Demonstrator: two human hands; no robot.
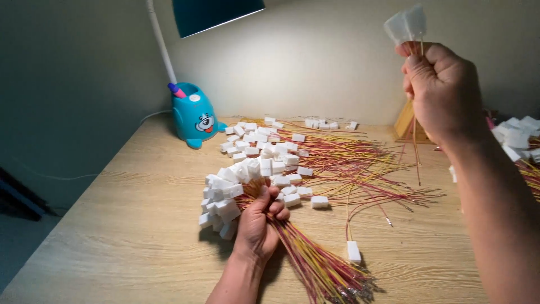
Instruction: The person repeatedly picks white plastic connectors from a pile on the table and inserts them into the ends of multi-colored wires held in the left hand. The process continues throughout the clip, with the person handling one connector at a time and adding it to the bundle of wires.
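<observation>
A light wooden bench (140, 225) carries loose white-plugged red and yellow wires (315, 163), a blue pen holder (194, 115), and a wooden block (406, 121).

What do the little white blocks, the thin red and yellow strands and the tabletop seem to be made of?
White blocks: probably moulded plastic, matte, with crisp square edges. Red and yellow strands: likely plastic-coated wire; the tips glint like bare metal. Tabletop: pale wood or wood-look laminate with straight grain lines; which one cannot be told.

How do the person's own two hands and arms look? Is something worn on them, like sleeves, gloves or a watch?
Both are bare. The left hand and the right hand wear no gloves, and no rings show. The forearms are uncovered as far as the picture reaches: no sleeve, watch or bracelet is visible on either wrist. No markings can be seen.
</observation>
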